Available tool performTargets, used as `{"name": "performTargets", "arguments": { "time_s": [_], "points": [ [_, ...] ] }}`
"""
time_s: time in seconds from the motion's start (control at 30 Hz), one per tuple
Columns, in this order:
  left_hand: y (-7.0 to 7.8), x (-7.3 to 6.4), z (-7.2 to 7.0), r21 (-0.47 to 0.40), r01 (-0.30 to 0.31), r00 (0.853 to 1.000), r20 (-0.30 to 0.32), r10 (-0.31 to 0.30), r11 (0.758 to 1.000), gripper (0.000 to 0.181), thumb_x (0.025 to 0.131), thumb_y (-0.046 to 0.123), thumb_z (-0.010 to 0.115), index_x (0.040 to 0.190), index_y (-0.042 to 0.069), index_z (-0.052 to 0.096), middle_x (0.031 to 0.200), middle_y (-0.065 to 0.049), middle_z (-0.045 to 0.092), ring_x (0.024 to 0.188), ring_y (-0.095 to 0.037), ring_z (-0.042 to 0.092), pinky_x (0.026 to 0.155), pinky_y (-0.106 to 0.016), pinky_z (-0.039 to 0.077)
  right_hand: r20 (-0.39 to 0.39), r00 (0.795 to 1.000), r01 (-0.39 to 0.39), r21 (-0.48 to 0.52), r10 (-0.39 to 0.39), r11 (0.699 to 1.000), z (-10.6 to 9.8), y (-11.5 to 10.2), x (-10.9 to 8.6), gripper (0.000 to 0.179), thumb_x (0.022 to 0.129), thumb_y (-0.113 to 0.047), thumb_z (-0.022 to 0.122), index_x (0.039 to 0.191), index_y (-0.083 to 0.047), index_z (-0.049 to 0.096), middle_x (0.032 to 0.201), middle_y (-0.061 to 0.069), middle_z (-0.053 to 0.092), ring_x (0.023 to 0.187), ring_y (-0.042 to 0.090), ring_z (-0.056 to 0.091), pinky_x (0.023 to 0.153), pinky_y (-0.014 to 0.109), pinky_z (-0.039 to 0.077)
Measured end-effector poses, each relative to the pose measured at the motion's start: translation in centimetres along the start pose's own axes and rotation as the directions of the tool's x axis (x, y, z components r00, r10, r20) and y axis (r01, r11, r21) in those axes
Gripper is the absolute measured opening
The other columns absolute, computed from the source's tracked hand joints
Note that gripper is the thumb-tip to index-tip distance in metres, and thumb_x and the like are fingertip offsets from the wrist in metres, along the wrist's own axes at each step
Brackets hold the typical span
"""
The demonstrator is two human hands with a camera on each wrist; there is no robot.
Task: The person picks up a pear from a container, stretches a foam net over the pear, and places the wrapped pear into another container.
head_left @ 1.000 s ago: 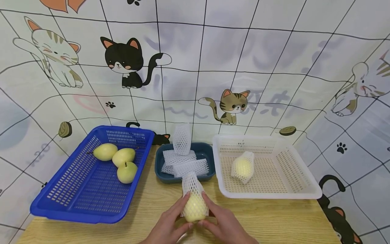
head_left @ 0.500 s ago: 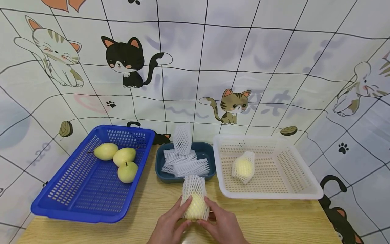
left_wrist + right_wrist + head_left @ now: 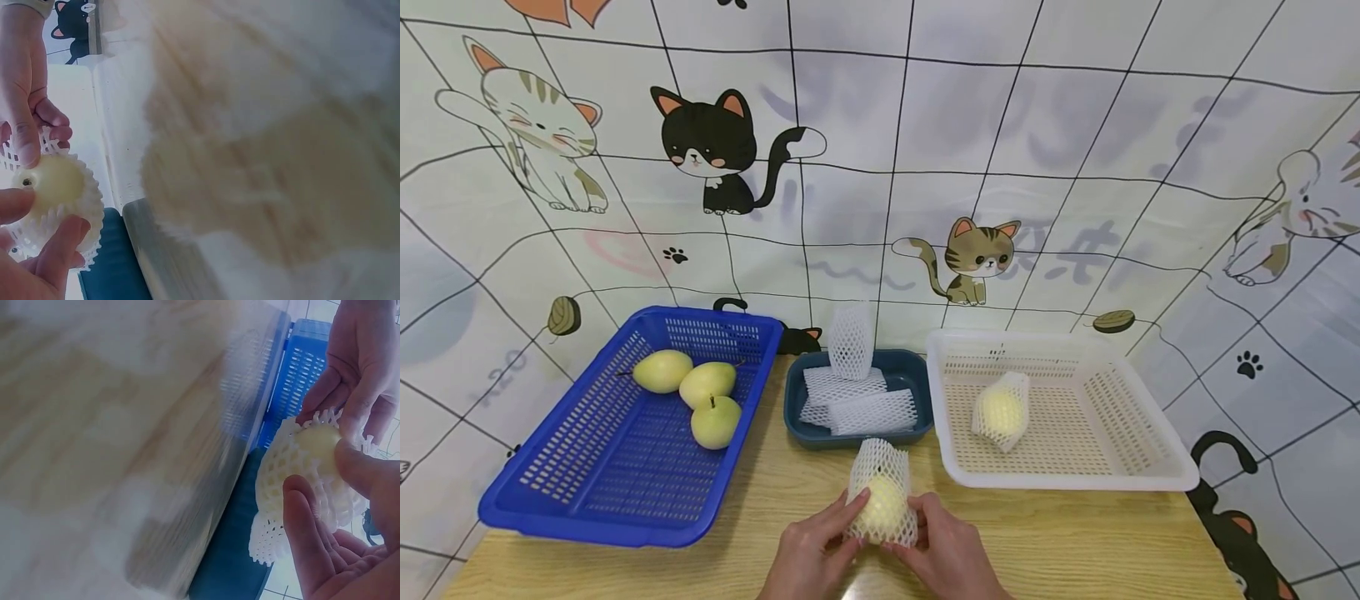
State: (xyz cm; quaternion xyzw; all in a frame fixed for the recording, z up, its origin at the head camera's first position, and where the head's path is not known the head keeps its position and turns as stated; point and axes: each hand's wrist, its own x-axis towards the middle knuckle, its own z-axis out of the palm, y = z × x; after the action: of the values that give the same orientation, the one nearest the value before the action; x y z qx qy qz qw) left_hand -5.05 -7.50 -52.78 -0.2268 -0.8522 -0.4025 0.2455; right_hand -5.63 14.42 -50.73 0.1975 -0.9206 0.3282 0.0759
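Note:
Between both hands is a pale yellow-green pear inside a white foam net sleeve, above the table's near side. My left hand grips it from the left and my right hand from the right, thumbs at the near end. In the left wrist view, the bare end of the pear, with its dark spot, shows at the sleeve's opening. The right wrist view shows fingers around the sleeve's edge. Beyond the pear, the sleeve's loose end points toward the dark teal tray.
At left, a blue basket holds several bare pears. The teal tray contains several foam net sleeves, one standing upright. To its right, a white basket holds one sleeved pear. A cat-print sheet hangs behind.
The sleeve has been drawn nearer and farther down over the pear; its loose far end is shorter and away from the teal tray. Both hands keep hold, with fingers shifted slightly.

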Motion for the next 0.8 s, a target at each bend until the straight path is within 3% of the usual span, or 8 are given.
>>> {"name": "performTargets", "arguments": {
  "time_s": [0.23, 0.33, 0.43, 0.53, 0.57, 0.63, 0.7, 0.8],
  "points": [
    [0.0, 0.2, -0.1, 0.023, 0.072, 0.997, 0.025, -0.073, 0.997, 0.062, 0.068, 0.000, 0.092, 0.126, 0.015, 0.076, 0.113, -0.009, 0.077, 0.091, -0.008, 0.072, 0.070, -0.013, 0.053, -0.045, 0.996, 0.075, -0.057, -0.078, 0.996, 0.5, 0.2, 0.0, 0.049, 0.077, -0.025, 0.093, 0.108, -0.011, 0.057, 0.073, -0.014, 0.061, 0.063, -0.007, 0.051, 0.054, 0.017, 0.044],
    [0.0, 0.2, -0.4, 0.011, 0.143, 0.983, 0.113, -0.143, 0.990, 0.060, 0.073, 0.003, 0.089, 0.130, 0.015, 0.074, 0.109, -0.004, 0.078, 0.082, 0.002, 0.065, 0.066, -0.014, 0.051, 0.002, 0.998, 0.063, -0.051, -0.063, 0.997, 0.5, 0.2, 0.1, 0.048, 0.079, -0.022, 0.091, 0.110, -0.010, 0.057, 0.072, -0.014, 0.059, 0.061, -0.007, 0.049, 0.053, 0.017, 0.043],
    [0.0, 0.2, -0.9, -0.002, 0.247, 0.933, 0.271, -0.237, 0.969, 0.069, 0.077, 0.008, 0.087, 0.142, 0.015, 0.065, 0.100, 0.002, 0.075, 0.075, 0.004, 0.057, 0.064, -0.019, 0.050, 0.052, 0.998, 0.044, -0.029, -0.042, 0.999, 0.3, 0.2, 0.1, 0.047, 0.083, -0.023, 0.089, 0.114, -0.009, 0.057, 0.075, -0.015, 0.059, 0.062, -0.007, 0.049, 0.054, 0.018, 0.044],
    [0.0, 0.4, -1.5, 0.024, 0.353, 0.836, 0.441, -0.327, 0.935, 0.085, 0.080, 0.018, 0.086, 0.156, 0.018, 0.048, 0.116, -0.004, 0.068, 0.088, -0.009, 0.062, 0.073, -0.030, 0.055, 0.068, 0.995, 0.074, -0.033, -0.071, 0.997, 0.3, 0.2, 0.3, 0.047, 0.084, -0.023, 0.088, 0.119, -0.009, 0.059, 0.079, -0.016, 0.058, 0.064, -0.007, 0.048, 0.056, 0.019, 0.044],
    [0.0, 0.5, -1.6, 0.033, 0.369, 0.811, 0.476, -0.339, 0.929, 0.091, 0.080, 0.020, 0.087, 0.159, 0.018, 0.042, 0.121, -0.007, 0.064, 0.093, -0.014, 0.062, 0.076, -0.034, 0.056, 0.073, 0.994, 0.089, -0.037, -0.086, 0.995, 0.2, 0.2, 0.4, 0.048, 0.084, -0.022, 0.088, 0.121, -0.010, 0.060, 0.081, -0.015, 0.058, 0.066, -0.007, 0.048, 0.057, 0.019, 0.045],
    [-0.1, 0.7, -1.9, 0.062, 0.377, 0.784, 0.509, -0.354, 0.924, 0.099, 0.080, 0.027, 0.087, 0.163, 0.018, 0.033, 0.138, -0.017, 0.054, 0.105, -0.026, 0.063, 0.082, -0.043, 0.057, 0.078, 0.989, 0.127, -0.062, -0.122, 0.990, 0.0, 0.2, 0.6, 0.051, 0.083, -0.019, 0.088, 0.125, -0.012, 0.061, 0.088, -0.013, 0.058, 0.073, -0.004, 0.050, 0.061, 0.021, 0.047],
    [-0.1, 1.0, -2.1, 0.075, 0.371, 0.785, 0.507, -0.355, 0.926, 0.104, 0.079, 0.028, 0.088, 0.164, 0.019, 0.029, 0.146, -0.023, 0.044, 0.114, -0.035, 0.061, 0.085, -0.051, 0.057, 0.095, 0.984, 0.156, -0.080, -0.148, 0.985, -0.2, 0.3, 0.8, 0.055, 0.083, -0.019, 0.088, 0.131, -0.017, 0.062, 0.097, -0.010, 0.058, 0.081, 0.001, 0.055, 0.066, 0.025, 0.051],
    [-0.2, 1.4, -2.2, 0.075, 0.332, 0.824, 0.462, -0.328, 0.940, 0.104, 0.077, 0.024, 0.090, 0.163, 0.021, 0.031, 0.152, -0.027, 0.035, 0.119, -0.037, 0.060, 0.085, -0.051, 0.057, 0.135, 0.977, 0.175, -0.058, -0.166, 0.983, -0.3, 0.5, 1.1, 0.060, 0.086, -0.021, 0.086, 0.139, -0.024, 0.059, 0.112, -0.005, 0.058, 0.095, 0.010, 0.060, 0.075, 0.032, 0.056]
  ]
}}
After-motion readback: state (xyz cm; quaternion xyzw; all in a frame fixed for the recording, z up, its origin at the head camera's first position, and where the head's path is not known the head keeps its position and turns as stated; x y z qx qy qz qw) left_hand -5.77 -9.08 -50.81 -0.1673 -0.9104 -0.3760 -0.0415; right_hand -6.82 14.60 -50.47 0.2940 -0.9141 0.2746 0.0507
